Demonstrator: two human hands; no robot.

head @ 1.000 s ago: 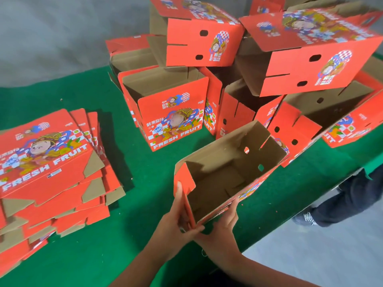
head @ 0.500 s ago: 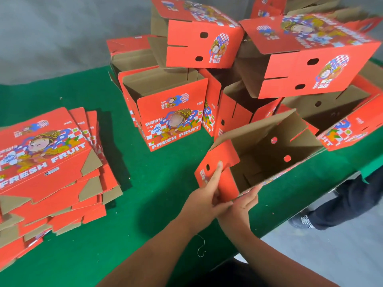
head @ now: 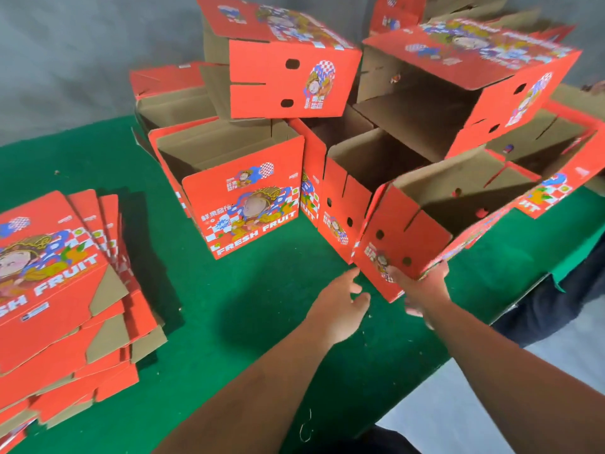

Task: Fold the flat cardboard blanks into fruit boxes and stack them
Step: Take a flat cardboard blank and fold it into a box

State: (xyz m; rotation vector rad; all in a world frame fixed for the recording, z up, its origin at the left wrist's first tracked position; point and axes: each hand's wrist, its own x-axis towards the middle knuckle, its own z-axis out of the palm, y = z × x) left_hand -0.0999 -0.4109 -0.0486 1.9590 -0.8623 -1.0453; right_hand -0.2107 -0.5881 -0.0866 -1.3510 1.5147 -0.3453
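A folded red fruit box (head: 406,237) with its brown inside showing is tilted at the near right of the pile, its open side up and away from me. My right hand (head: 422,286) grips its lower near corner from below. My left hand (head: 340,306) hovers just left of the box with fingers apart, touching nothing. A stack of flat red blanks (head: 59,290) printed FRESH FRUIT lies at the left on the green table (head: 268,306). Several folded boxes are piled at the back, among them an upright one (head: 242,198).
Two folded boxes (head: 288,57) lie on their sides on top of the pile. The table's near edge runs diagonally at the lower right, with grey floor beyond it. A person's dark trouser leg (head: 556,296) stands by the right edge.
The box has travelled up and right toward the pile. My left hand has let go of it and drawn back, while my right hand still holds it.
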